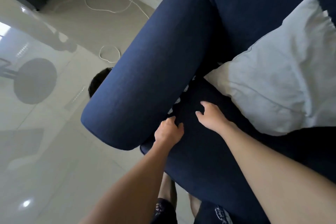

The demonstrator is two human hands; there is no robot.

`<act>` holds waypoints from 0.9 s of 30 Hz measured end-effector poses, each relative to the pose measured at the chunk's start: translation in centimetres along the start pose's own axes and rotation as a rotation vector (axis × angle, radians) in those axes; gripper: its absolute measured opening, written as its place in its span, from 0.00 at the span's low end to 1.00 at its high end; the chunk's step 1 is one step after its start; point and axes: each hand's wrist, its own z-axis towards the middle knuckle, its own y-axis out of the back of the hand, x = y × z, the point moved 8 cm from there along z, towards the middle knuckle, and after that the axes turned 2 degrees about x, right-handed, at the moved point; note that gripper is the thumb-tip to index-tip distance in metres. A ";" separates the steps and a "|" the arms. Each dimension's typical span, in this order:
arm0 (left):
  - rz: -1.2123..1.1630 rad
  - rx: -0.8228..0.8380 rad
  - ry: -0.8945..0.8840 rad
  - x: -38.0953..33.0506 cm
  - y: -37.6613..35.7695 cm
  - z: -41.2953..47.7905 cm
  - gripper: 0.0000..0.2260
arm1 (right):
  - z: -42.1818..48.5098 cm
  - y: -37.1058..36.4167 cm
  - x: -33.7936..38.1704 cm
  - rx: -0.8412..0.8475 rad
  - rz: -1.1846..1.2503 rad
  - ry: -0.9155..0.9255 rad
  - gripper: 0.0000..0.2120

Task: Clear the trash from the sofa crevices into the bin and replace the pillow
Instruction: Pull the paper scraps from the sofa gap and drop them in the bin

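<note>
Both hands reach onto the dark blue sofa point(200, 151): the left hand point(168, 131) digs curled fingers into the crevice beside the armrest point(136, 82), gripping nothing visible, while the right hand point(211, 114) rests spread and empty on the seat. White trash scraps point(175, 103) line that crevice, the white pillow point(280, 78) lies on the seat against the backrest, and a dark bin point(96, 82) peeks from behind the armrest.

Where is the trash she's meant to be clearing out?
The trash, whitish scraps, sits in the crevice between the armrest and the seat cushion, mid-frame, just beyond the left hand and left of the pillow.
</note>
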 end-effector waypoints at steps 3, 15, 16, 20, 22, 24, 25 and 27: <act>0.030 0.036 0.024 2.1 -1.7 2.3 0.23 | 1.9 -2.4 -0.2 0.025 -0.023 0.027 0.25; -0.062 0.058 -0.083 3.4 -4.9 10.4 0.29 | 9.3 -7.5 4.0 0.209 -0.326 0.184 0.20; -0.074 0.051 -0.095 3.3 -5.0 10.8 0.29 | 9.8 -7.6 4.0 0.225 -0.355 0.182 0.21; -0.120 0.059 -0.053 3.7 -5.5 12.3 0.30 | 11.4 -8.1 4.0 0.302 -0.470 0.176 0.24; -0.159 0.094 -0.028 4.0 -6.0 12.8 0.31 | 11.9 -8.4 4.0 0.337 -0.513 0.166 0.25; -0.178 0.124 -0.011 4.2 -6.3 13.1 0.31 | 12.1 -8.4 4.0 0.335 -0.527 0.157 0.24; -0.184 0.131 -0.002 4.2 -6.4 13.2 0.31 | 12.2 -8.2 4.0 0.321 -0.519 0.150 0.23; -0.186 0.130 0.017 4.3 -6.3 13.2 0.30 | 11.9 -7.8 4.1 0.285 -0.492 0.152 0.20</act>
